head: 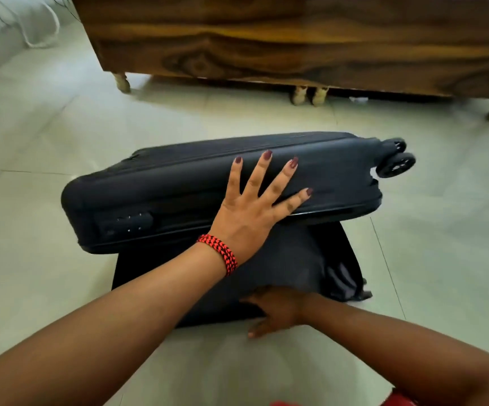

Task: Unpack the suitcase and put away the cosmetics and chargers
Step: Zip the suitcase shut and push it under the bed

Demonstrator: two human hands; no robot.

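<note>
Standing behind dk suitcase point(178, 183): wood furniture point(296, 39) on short legs point(121, 82), tile floor point(61, 127).

Suitcase point(178, 183), likely bed point(266, 39) behind, open floor point(442, 230) beside

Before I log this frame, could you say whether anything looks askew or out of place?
The suitcase shell stands tilted on edge under the left hand while its lid lies flat on the floor, fabric bunched at its right corner.

My suitcase point(178, 183) is matt dark cloth with glossy plastic wheels point(395, 164). The bed frame point(266, 39) is polished grained wood, the floor point(442, 230) smooth tile.
</note>
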